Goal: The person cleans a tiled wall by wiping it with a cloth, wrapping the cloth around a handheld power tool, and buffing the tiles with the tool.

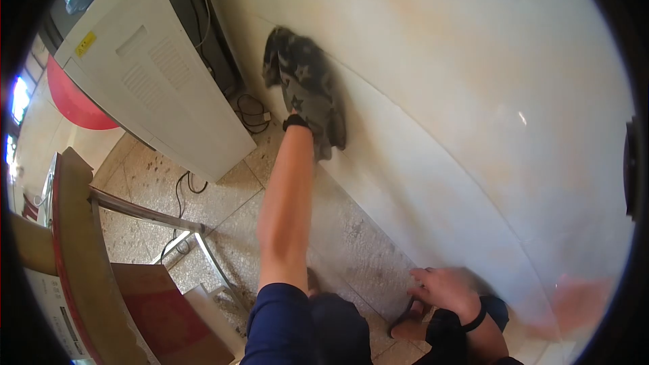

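Observation:
A dark camouflage cloth with star shapes [307,81] lies against the pale wall at upper centre. My left arm reaches up to it, with a black band at the wrist. The cloth covers nearly all of my left hand [295,113], which holds it at the wall; the fingers are hidden. Low on the right, my right hand [443,288] is slightly blurred, its fingers apart and holding nothing. It is near my bent leg and sandalled foot [409,324], with a dark band round the wrist.
A white appliance [155,74] stands at upper left, with black cables [251,113] on the floor beside it. A red round object [78,98] shows behind. Metal-framed furniture [145,209] and cardboard boxes [101,263] occupy the lower left. The wall [433,94] fills the right.

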The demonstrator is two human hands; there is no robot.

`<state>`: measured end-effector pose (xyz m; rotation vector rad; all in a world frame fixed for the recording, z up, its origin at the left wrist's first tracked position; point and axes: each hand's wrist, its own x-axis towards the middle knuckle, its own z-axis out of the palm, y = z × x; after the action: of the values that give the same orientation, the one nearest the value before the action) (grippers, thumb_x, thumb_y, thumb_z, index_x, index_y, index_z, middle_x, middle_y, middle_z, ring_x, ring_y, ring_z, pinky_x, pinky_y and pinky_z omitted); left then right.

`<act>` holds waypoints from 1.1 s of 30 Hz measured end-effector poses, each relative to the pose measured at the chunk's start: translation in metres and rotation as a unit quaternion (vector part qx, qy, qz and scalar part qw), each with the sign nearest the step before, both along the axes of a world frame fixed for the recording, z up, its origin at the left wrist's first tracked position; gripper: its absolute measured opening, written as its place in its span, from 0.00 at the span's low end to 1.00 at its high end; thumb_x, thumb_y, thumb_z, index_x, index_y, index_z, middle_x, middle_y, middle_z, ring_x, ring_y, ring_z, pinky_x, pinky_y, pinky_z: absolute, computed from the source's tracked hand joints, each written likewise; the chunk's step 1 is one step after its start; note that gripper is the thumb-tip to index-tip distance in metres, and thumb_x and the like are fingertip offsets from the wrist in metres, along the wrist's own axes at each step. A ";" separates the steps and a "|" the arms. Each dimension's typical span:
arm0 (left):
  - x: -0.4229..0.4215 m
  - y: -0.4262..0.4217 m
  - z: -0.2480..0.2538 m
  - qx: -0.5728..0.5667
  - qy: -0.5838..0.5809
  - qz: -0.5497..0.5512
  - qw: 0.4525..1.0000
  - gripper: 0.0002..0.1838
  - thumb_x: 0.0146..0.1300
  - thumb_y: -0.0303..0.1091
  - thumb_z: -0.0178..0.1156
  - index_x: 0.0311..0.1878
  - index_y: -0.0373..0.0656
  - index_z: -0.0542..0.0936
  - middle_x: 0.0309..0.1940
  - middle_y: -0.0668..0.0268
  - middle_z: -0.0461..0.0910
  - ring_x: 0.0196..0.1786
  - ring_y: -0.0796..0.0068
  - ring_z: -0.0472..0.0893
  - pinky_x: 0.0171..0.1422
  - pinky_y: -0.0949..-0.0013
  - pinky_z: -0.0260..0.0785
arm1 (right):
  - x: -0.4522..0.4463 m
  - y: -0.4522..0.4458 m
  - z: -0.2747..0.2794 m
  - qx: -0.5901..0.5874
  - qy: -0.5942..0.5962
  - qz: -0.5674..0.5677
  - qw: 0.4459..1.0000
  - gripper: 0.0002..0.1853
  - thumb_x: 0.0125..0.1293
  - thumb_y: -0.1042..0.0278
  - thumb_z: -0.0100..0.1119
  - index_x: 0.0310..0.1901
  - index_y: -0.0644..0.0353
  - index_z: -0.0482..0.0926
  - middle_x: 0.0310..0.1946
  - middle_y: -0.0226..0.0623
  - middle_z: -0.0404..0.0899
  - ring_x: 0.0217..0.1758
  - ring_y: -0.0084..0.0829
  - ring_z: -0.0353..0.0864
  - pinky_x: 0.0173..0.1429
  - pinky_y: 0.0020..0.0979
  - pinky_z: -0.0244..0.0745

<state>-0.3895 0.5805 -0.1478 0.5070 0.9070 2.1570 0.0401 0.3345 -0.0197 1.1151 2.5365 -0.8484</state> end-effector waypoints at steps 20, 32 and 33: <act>0.142 -0.079 -0.017 0.030 -0.113 -0.026 0.993 0.21 0.82 0.45 0.50 0.67 0.40 0.77 0.53 0.64 0.79 0.55 0.68 0.79 0.61 0.64 0.72 | -0.006 -0.011 0.022 0.004 0.013 0.010 1.000 0.20 0.68 0.60 0.68 0.56 0.62 0.80 0.40 0.51 0.86 0.44 0.55 0.85 0.47 0.49 0.78; 0.313 -0.131 -0.027 0.076 -0.239 -0.182 0.951 0.21 0.82 0.44 0.51 0.65 0.40 0.78 0.50 0.64 0.81 0.53 0.69 0.80 0.59 0.65 0.75 | 0.008 -0.003 0.004 0.159 -0.019 -0.126 0.979 0.17 0.67 0.65 0.60 0.53 0.65 0.82 0.40 0.56 0.87 0.46 0.58 0.86 0.50 0.53 0.81; 0.324 -0.137 -0.026 0.080 -0.242 -0.200 0.946 0.20 0.82 0.43 0.51 0.65 0.39 0.78 0.50 0.64 0.81 0.53 0.69 0.81 0.58 0.65 0.75 | 0.010 -0.004 0.004 0.174 0.028 -0.149 0.973 0.16 0.66 0.65 0.59 0.50 0.67 0.83 0.39 0.57 0.87 0.45 0.58 0.86 0.49 0.53 0.81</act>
<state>-0.0650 0.4436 -0.1737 0.1946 0.3239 1.8606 0.0504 0.3303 -0.0157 1.6306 2.6744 -0.5100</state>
